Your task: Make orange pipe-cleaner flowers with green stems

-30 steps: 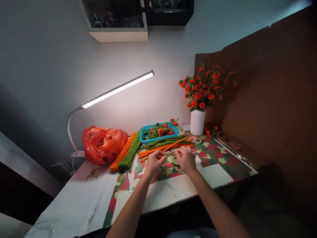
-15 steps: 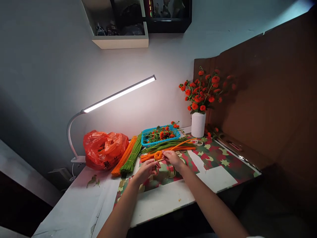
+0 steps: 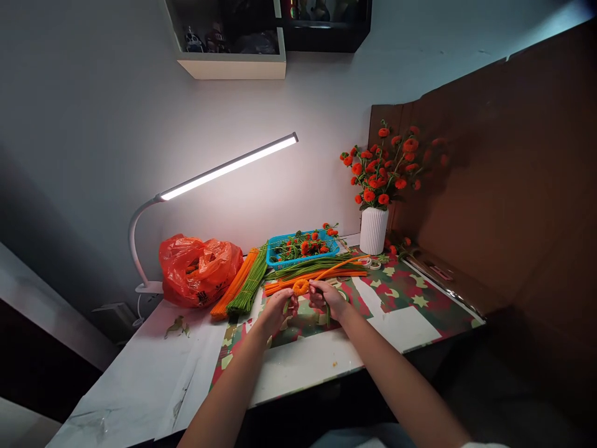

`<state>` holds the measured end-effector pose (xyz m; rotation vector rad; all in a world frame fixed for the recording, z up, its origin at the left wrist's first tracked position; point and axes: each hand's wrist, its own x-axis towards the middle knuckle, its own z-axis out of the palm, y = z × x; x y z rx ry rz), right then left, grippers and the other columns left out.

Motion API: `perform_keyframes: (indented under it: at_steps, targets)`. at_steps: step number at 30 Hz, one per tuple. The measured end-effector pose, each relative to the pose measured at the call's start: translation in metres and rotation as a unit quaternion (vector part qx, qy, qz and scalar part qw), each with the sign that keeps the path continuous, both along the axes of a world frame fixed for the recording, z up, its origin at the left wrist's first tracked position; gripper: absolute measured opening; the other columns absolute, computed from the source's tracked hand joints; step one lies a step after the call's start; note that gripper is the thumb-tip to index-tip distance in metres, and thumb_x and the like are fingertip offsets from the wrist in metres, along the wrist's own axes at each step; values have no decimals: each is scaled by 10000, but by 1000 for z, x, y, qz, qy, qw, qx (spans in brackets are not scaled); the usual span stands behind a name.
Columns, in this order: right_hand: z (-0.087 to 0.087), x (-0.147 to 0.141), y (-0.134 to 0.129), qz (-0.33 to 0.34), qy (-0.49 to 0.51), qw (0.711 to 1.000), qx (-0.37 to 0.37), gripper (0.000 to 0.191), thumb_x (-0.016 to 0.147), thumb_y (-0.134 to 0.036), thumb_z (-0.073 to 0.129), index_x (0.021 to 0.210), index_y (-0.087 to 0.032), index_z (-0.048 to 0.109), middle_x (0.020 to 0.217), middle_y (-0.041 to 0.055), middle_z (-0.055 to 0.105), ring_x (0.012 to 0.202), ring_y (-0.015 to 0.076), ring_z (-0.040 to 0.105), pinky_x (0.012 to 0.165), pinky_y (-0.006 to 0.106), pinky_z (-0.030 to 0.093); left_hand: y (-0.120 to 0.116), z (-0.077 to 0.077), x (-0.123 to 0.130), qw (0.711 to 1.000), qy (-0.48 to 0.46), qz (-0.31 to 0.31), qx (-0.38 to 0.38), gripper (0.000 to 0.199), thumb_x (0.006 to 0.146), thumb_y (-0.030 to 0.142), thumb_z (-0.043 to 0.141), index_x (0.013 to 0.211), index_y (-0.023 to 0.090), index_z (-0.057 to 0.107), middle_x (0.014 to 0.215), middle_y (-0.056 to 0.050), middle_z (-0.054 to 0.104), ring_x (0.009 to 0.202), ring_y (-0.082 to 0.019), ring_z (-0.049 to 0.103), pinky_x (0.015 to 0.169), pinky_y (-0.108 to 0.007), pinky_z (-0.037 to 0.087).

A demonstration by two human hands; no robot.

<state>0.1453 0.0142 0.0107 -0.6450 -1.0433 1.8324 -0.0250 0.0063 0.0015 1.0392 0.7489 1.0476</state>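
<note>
Between my two hands, above the table, is a small orange pipe-cleaner flower, round like a ring. My left hand pinches its left side, fingers curled. At its right edge, the thumb and fingertips of my right hand are closed on it, and a green stem hangs below that palm. Just behind lie loose orange pipe cleaners and a row of green pipe cleaners. Most of the fingertips' undersides are hidden.
A blue basket with finished flowers stands behind. To the left are orange and green bundles, a red plastic bag and a lit lamp. A white vase of flowers stands right, before a cardboard panel.
My right hand has shifted slightly, and its fingers now grip the flower's right edge. The left hand has moved up to the flower's left side. The whole view has tilted a little.
</note>
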Motion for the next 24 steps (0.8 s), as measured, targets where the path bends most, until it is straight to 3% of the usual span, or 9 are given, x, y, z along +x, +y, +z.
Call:
perform_keyframes:
  at_steps: [6,16,21,24]
  targets:
    - [-1,3,-2,66,84,993,-50,393,759,-378,653,535,-181,397,403,-109,259,376,32,162,461,191,303,-3,5,-3,989,-133,-45,-34,273,685,260,650,565,182,417,486,57,382,472,-81,410,500,-216,411]
    - [-8,-2,0,63,174,982,-48,383,749,-283,625,509,-190,342,414,-100,219,382,41,151,430,195,299,-5,11,-4,967,-239,-54,-73,401,696,188,567,509,207,212,431,77,232,405,-69,334,521,-232,408]
    - [-6,-2,0,48,152,986,-37,400,780,-329,605,523,-195,330,421,-100,214,379,43,148,418,194,295,-7,14,-5,967,-240,-60,-65,392,722,189,551,501,205,228,436,73,241,402,-73,340,511,-238,411]
    - [-3,2,-3,28,133,990,-38,400,777,-369,614,537,-196,345,419,-103,217,381,45,155,426,196,308,-6,16,-7,978,-198,-48,-53,291,738,229,575,537,182,370,515,45,395,465,-85,423,520,-242,429]
